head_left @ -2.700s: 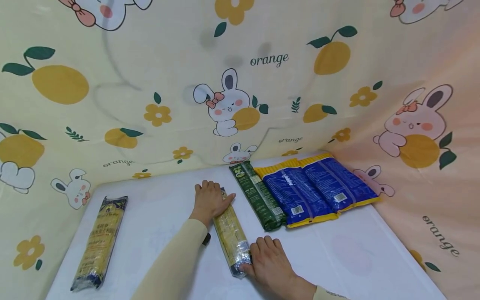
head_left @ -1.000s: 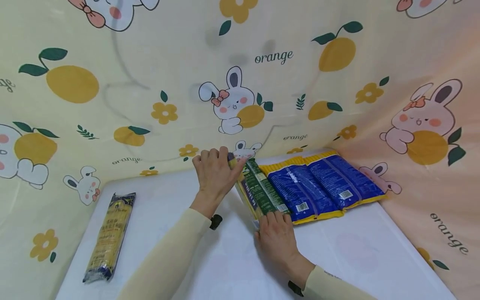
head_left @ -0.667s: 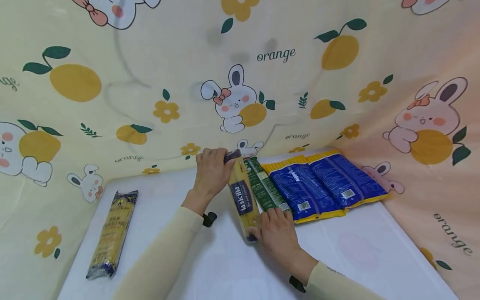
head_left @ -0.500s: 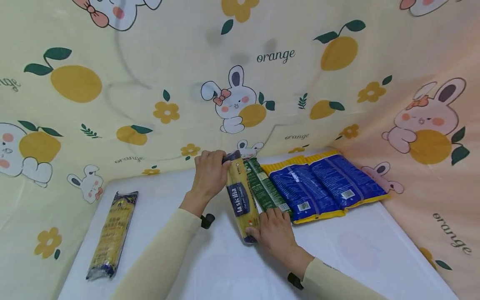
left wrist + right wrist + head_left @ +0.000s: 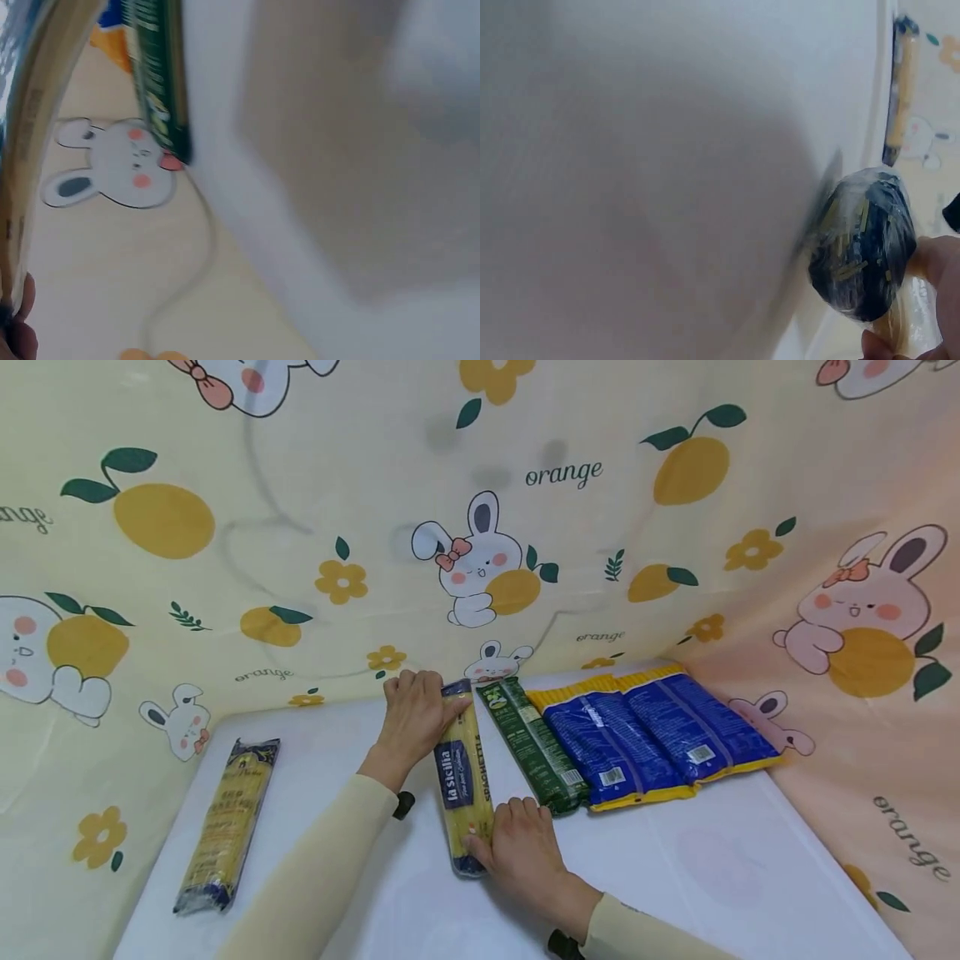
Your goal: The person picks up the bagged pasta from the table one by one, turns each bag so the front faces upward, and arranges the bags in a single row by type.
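A long yellow spaghetti pack with a blue "la sicilia" label (image 5: pixel 462 777) lies on the white table (image 5: pixel 675 877), a little left of a dark green pasta pack (image 5: pixel 531 745). My left hand (image 5: pixel 417 714) grips its far end; my right hand (image 5: pixel 517 843) holds its near end. In the right wrist view the pack's near end (image 5: pixel 864 246) shows with fingers (image 5: pixel 936 259) beside it. The left wrist view shows the pack's edge (image 5: pixel 34 112) and the green pack (image 5: pixel 159 82).
Two blue-and-yellow pasta packs (image 5: pixel 651 735) lie side by side right of the green one. Another yellow spaghetti pack (image 5: pixel 228 822) lies at the table's left. A cloth with rabbits and oranges (image 5: pixel 480 527) hangs behind and on both sides.
Both hands carried the spaghetti pack toward the green pack, turned it label-up, then brought it down flat on the table slightly left of the green pack.
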`<control>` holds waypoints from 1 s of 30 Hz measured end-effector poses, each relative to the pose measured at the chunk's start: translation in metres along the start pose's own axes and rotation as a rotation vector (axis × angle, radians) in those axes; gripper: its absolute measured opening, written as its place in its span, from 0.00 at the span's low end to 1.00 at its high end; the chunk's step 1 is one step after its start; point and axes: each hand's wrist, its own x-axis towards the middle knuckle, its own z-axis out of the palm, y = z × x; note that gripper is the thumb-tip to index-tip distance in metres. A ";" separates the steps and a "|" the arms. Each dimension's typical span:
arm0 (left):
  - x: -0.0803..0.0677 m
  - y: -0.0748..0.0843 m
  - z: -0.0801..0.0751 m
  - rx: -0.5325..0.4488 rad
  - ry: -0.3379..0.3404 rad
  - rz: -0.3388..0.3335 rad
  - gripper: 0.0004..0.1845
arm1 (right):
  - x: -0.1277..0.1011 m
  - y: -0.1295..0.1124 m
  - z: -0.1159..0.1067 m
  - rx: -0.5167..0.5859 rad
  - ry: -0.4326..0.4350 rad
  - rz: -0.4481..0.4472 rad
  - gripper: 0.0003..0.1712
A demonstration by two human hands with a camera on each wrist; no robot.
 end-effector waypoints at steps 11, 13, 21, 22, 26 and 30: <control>-0.004 -0.012 0.018 0.027 -0.053 0.005 0.30 | 0.002 -0.010 0.003 -0.019 -0.088 0.023 0.32; -0.003 -0.011 0.022 0.019 -0.053 0.000 0.30 | 0.003 -0.009 0.003 -0.026 -0.095 0.020 0.33; -0.011 0.001 0.027 -0.033 -0.109 -0.087 0.28 | 0.007 0.004 0.001 0.018 -0.201 -0.025 0.30; -0.014 0.006 0.026 -0.037 -0.126 -0.093 0.27 | 0.008 0.012 0.000 0.022 -0.180 -0.045 0.28; -0.037 0.032 0.025 -0.030 -0.232 -0.068 0.27 | 0.020 0.051 -0.005 -0.068 -0.008 -0.125 0.18; -0.068 0.059 0.033 -0.055 -0.477 -0.018 0.34 | 0.041 0.088 -0.006 -0.181 0.042 -0.141 0.17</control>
